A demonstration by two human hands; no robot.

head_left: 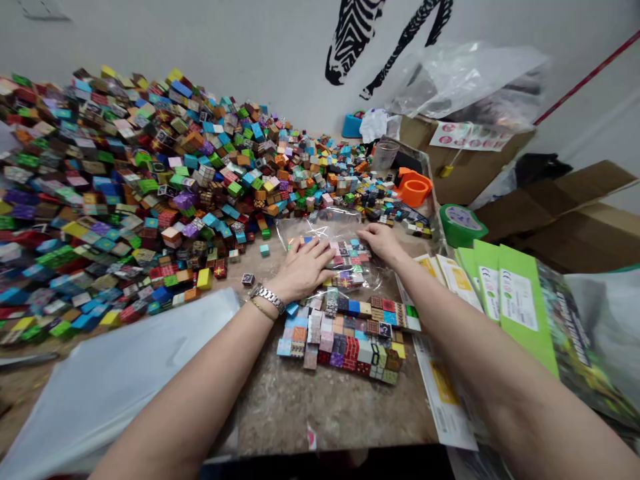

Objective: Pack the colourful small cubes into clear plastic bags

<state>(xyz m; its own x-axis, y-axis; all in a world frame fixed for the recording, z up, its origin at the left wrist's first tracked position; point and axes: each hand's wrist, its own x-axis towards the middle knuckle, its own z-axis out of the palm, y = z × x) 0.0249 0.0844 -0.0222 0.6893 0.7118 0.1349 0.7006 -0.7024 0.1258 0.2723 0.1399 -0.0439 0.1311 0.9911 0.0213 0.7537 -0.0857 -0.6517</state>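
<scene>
My left hand (303, 267), with a metal watch (269, 297) on its wrist, lies with spread fingers on a clear plastic bag (323, 230) holding small coloured cubes (350, 257). At the bag's right edge, my right hand (381, 241) has its thumb and fingers pinched together at the film. Nearer to me, rows of patterned cubes (350, 340) sit side by side on the brown tabletop (330, 407).
A big heap of loose cubes (165, 180) covers the left and back. Flat clear bags (135, 360) lie front left. To the right are an orange tape dispenser (414, 189), green tape (461, 224), green cards (517, 300) and cardboard boxes (590, 230).
</scene>
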